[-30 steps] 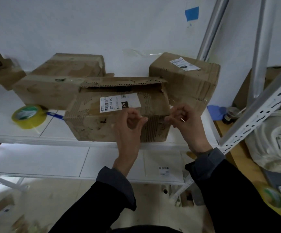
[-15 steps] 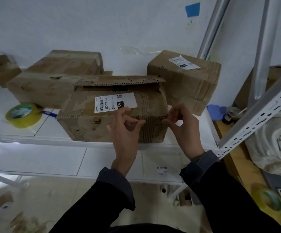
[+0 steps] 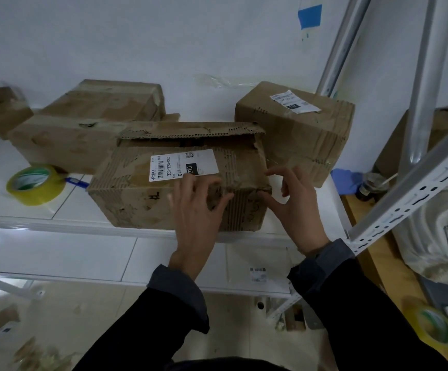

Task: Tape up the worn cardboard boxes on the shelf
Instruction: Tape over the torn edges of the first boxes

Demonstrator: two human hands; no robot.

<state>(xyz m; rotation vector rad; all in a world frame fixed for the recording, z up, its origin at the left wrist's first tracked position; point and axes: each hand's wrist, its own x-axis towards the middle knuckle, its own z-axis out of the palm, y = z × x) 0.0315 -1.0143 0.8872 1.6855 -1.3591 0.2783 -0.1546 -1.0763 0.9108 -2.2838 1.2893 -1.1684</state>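
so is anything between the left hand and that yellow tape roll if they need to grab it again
Nothing visible blocks it. The left hand rests on the front of the worn box, and the yellow tape roll sits on the shelf to the box's left, with only bare shelf surface in between.

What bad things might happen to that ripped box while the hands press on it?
The front box sits right at the shelf edge, so the pushing left hand and right hand might nudge it off. Its torn top flap is still loose and could rip more. The tape roll lies out of easy reach.
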